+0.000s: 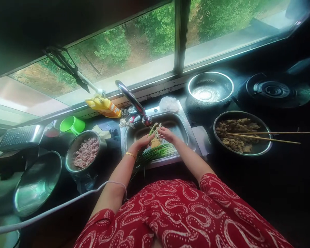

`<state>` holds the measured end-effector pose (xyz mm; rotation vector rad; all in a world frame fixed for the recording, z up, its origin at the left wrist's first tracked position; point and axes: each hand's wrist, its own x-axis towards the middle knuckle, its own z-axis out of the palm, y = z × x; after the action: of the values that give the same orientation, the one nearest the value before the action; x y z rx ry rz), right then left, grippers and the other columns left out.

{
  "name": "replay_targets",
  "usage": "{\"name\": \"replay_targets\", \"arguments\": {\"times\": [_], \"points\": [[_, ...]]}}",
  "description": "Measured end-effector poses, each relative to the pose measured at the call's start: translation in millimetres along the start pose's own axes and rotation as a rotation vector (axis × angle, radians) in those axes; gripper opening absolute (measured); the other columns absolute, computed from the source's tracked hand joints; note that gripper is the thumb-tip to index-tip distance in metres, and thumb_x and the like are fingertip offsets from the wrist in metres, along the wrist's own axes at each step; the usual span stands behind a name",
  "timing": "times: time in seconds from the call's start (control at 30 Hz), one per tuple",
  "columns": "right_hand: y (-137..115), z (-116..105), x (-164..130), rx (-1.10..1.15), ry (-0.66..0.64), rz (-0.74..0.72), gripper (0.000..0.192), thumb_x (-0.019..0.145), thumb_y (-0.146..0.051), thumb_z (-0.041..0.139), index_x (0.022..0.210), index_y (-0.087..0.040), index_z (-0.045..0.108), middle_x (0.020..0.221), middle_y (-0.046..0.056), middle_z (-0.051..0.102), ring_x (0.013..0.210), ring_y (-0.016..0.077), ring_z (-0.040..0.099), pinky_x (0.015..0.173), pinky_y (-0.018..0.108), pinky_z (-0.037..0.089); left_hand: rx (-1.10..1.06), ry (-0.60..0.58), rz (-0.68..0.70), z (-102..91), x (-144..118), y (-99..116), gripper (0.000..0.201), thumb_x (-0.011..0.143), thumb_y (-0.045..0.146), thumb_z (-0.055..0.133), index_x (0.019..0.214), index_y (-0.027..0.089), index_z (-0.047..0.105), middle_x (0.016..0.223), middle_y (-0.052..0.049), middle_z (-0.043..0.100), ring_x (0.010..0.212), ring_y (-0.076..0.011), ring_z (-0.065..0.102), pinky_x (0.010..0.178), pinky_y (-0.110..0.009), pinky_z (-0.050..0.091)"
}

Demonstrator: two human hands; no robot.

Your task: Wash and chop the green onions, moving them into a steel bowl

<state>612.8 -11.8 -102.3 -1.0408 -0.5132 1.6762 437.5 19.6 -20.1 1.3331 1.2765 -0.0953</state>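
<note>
Over the metal sink (185, 119), my left hand (144, 142) is closed around a few spring onions (156, 131), their white root ends pointing up and away from me. My right hand (167, 134) pinches those white ends from the right side. Both hands are just below the mouth of the curved faucet (130, 96). Under them, a bundle of green spring onions (157, 154) lies across the near side of the sink, its leaves hanging toward the lower left. Something yellowish in the basin is partly hidden by my hands.
Left of the sink stand a bowl of minced meat (87, 152), a green mug (72, 125) and a yellow bottle (105, 107). To the right are a metal colander (211, 87), a gas burner (272, 89) and a bowl of brown food (241, 132) with long chopsticks (281, 137) across it.
</note>
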Motion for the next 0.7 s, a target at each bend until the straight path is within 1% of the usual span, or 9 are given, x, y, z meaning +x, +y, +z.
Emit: {"name": "replay_targets", "arguments": {"times": [0.1,0.2,0.3,0.37,0.43,0.5,0.53,0.6,0.7], "points": [[2.7,8.7,-0.4,-0.006,0.008,-0.022,0.034,0.054,-0.035,0.084,0.073,-0.017,0.062,0.064,-0.003,0.063,0.054,0.0079,0.054,0.050,0.020,0.039,0.039,-0.004,-0.009,4.3,2.6,-0.7,0.053,0.085,0.065,0.050,0.099,0.015,0.059,0.058,0.001,0.052,0.043,-0.0086,0.042,0.041,-0.020,0.027],[6.9,12.1,3.0,0.015,0.088,0.002,0.032,0.055,-0.034,0.084,0.067,-0.017,0.059,0.057,-0.004,0.060,0.049,0.0081,0.051,0.049,0.021,0.039,0.054,0.028,0.005,5.3,3.0,1.4,0.047,0.086,0.062,0.049,0.082,0.015,0.056,0.052,0.003,0.046,0.038,-0.0072,0.038,0.039,-0.020,0.026],[7.9,10.8,9.6,0.133,0.170,-0.001,0.031,0.058,-0.031,0.082,0.062,-0.019,0.054,0.050,-0.007,0.052,0.044,0.0064,0.044,0.045,0.021,0.036,0.091,0.047,-0.003,5.4,1.2,7.0,0.044,0.090,0.056,0.047,0.072,0.016,0.052,0.047,0.005,0.041,0.035,-0.0067,0.034,0.038,-0.021,0.026],[5.7,5.2,14.1,0.211,0.218,-0.008,0.033,0.061,-0.031,0.081,0.060,-0.020,0.050,0.048,-0.008,0.049,0.042,0.0059,0.039,0.042,0.020,0.034,0.126,0.063,-0.031,5.2,-1.4,10.3,0.044,0.092,0.053,0.044,0.068,0.016,0.051,0.046,0.004,0.042,0.034,-0.0076,0.035,0.038,-0.021,0.027],[1.7,-5.4,16.8,0.270,0.290,-0.004,0.033,0.067,-0.033,0.078,0.060,-0.021,0.048,0.047,-0.007,0.047,0.041,0.0065,0.037,0.040,0.021,0.034,0.144,0.081,-0.068,3.9,-5.2,11.4,0.044,0.093,0.051,0.042,0.068,0.016,0.052,0.046,0.003,0.043,0.035,-0.0082,0.036,0.039,-0.022,0.029],[-2.9,-18.7,16.5,0.280,0.363,-0.004,0.031,0.073,-0.037,0.073,0.061,-0.021,0.050,0.047,-0.007,0.048,0.041,0.0072,0.038,0.041,0.021,0.036,0.131,0.092,-0.098,1.1,-9.5,10.2,0.044,0.093,0.049,0.040,0.071,0.014,0.055,0.046,0.003,0.042,0.035,-0.0080,0.036,0.039,-0.022,0.030],[-5.2,-24.7,15.2,0.252,0.373,-0.003,0.030,0.076,-0.039,0.072,0.063,-0.021,0.052,0.048,-0.006,0.049,0.042,0.0076,0.040,0.043,0.021,0.037,0.119,0.090,-0.104,-0.5,-11.3,9.2,0.044,0.093,0.049,0.040,0.073,0.014,0.057,0.046,0.004,0.042,0.035,-0.0078,0.036,0.040,-0.022,0.030],[-9.0,-31.9,11.2,0.121,0.328,-0.003,0.030,0.077,-0.044,0.070,0.066,-0.019,0.058,0.052,-0.004,0.054,0.048,0.0082,0.046,0.047,0.021,0.039,0.120,0.077,-0.100,-3.0,-12.9,7.2,0.042,0.093,0.049,0.041,0.074,0.014,0.057,0.046,0.004,0.042,0.035,-0.0076,0.035,0.040,-0.022,0.030],[-13.0,-27.5,5.5,-0.155,0.166,-0.017,0.028,0.070,-0.044,0.076,0.073,-0.018,0.065,0.063,-0.002,0.062,0.055,0.0084,0.050,0.049,0.020,0.036,0.202,0.053,-0.073,-1.6,-9.0,5.8,0.041,0.091,0.050,0.044,0.068,0.017,0.052,0.046,0.003,0.045,0.034,-0.0089,0.038,0.039,-0.023,0.028]]}}
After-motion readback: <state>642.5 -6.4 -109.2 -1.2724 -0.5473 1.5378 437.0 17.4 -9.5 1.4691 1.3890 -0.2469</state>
